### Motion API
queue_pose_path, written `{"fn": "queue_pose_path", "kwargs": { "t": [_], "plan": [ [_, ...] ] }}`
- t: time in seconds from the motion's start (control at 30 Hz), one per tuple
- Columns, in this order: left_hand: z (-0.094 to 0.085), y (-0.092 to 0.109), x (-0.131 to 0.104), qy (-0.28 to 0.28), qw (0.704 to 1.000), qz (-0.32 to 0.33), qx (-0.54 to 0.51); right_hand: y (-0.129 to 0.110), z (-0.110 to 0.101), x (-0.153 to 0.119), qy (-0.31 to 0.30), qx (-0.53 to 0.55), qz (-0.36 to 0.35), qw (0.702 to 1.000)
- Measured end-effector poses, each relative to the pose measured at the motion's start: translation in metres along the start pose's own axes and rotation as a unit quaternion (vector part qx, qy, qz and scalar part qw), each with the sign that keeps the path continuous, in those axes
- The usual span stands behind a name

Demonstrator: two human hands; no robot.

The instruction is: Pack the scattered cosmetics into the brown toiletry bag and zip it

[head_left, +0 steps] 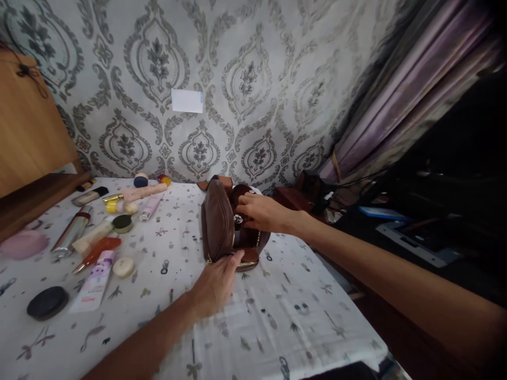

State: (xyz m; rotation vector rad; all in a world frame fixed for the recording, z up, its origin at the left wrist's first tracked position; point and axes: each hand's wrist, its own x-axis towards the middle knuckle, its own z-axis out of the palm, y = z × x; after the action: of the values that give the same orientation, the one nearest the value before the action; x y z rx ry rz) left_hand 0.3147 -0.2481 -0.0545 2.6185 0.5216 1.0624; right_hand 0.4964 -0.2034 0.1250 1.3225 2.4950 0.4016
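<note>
- My left hand (pixel 216 285) is partly closed on the front edge of the brown zip-up cosmetic bag (pixel 217 221), thumb over the zipped rim.
- My right hand (pixel 259 210) is at the bag's mouth, fingers curled inward; I cannot tell whether they hold anything.
- The bag stands unzipped on the patterned tablecloth (pixel 317 327), near the wallpapered wall (pixel 245 79).
- Well to its left lie a purple-and-white squeeze tube (pixel 94 282), a black round compact (pixel 48 302) and a pale pink tube (pixel 151 207).
</note>
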Motion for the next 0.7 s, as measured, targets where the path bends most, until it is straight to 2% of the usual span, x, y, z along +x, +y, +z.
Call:
{"fn": "queue_pose_path", "kwargs": {
  "t": [0.13, 0.3, 0.6, 0.7],
  "plan": [
    [0.000, -0.001, 0.000, -0.009, 1.000, -0.002, -0.002, -0.005, 0.019, 0.011, -0.013, -0.046, -0.043, 0.998],
    [0.000, -0.003, -0.001, -0.029, 0.999, -0.011, -0.008, -0.003, 0.035, 0.022, -0.036, -0.085, -0.037, 0.995],
    [-0.001, -0.003, -0.001, -0.034, 0.999, -0.017, -0.016, -0.003, 0.037, 0.023, 0.007, -0.055, -0.033, 0.998],
    [0.000, -0.004, 0.000, -0.036, 0.999, -0.011, -0.009, -0.004, 0.036, 0.021, 0.003, -0.053, -0.019, 0.998]
  ]
}}
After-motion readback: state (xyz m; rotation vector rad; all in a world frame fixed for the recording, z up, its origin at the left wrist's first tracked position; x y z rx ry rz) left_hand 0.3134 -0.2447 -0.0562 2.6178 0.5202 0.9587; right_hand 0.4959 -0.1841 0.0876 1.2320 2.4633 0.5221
